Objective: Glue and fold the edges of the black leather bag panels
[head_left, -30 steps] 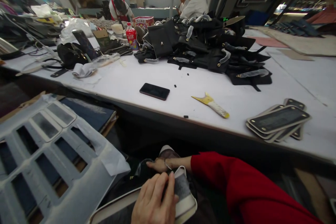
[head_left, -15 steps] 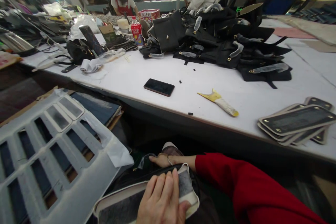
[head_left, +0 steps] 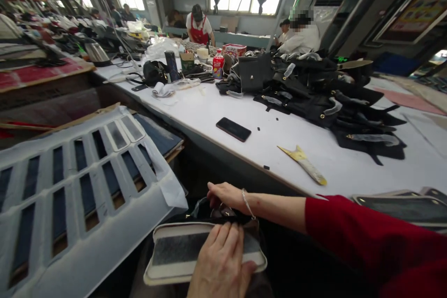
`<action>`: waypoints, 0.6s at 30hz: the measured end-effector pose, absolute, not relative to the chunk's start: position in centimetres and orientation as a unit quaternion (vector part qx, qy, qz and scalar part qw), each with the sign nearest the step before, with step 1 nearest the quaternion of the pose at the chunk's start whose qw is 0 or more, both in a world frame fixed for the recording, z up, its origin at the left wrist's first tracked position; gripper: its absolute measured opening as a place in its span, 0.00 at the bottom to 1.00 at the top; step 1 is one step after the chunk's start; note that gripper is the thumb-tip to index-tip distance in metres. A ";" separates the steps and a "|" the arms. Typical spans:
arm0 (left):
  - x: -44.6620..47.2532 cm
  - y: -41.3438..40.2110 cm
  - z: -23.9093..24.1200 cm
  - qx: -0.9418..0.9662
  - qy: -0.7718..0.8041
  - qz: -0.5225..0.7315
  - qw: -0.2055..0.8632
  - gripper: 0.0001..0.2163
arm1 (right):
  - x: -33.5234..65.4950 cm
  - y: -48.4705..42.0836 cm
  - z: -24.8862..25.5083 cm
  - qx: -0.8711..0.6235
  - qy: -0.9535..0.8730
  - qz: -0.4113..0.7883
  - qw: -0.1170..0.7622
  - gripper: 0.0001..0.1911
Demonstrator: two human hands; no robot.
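Note:
Across my lap lies a black bag with an oblong, pale-rimmed panel (head_left: 181, 247) facing up, its middle dark grey. My left hand (head_left: 220, 260) grips this panel, fingers together across the dark strip and thumb over the near rim. Behind the panel's far edge, my right hand (head_left: 226, 198) arches over the bag's black part. Its fingers curl downward, and the fingertips are hidden, so what they hold cannot be made out. Clear plastic wrap and a gold-coloured fitting show beside that hand.
Left of my lap stands a grey slotted tray (head_left: 115, 214) holding two pale-rimmed panels (head_left: 124, 132). On the white table (head_left: 195, 111) lie a phone (head_left: 233, 129), a yellow-and-white taped tool (head_left: 303, 164), stacked panels (head_left: 401, 207) and a heap of black bags (head_left: 307, 93). Co-workers (head_left: 199, 28) are farther back.
My view has tilted up and turned left. The panel now lies flatter across my lap, with my left hand still on it. My right hand has risen and its fingers now bend downward.

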State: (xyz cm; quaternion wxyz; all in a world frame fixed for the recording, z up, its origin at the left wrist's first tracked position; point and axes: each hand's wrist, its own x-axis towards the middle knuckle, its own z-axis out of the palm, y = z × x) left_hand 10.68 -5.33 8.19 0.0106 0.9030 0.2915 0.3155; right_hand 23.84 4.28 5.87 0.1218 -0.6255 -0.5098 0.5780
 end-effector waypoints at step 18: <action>-4.2 -0.4 3.6 0.355 0.570 0.300 0.677 0.31 | 20.1 2.1 8.4 -0.573 -0.728 0.376 -0.027 0.33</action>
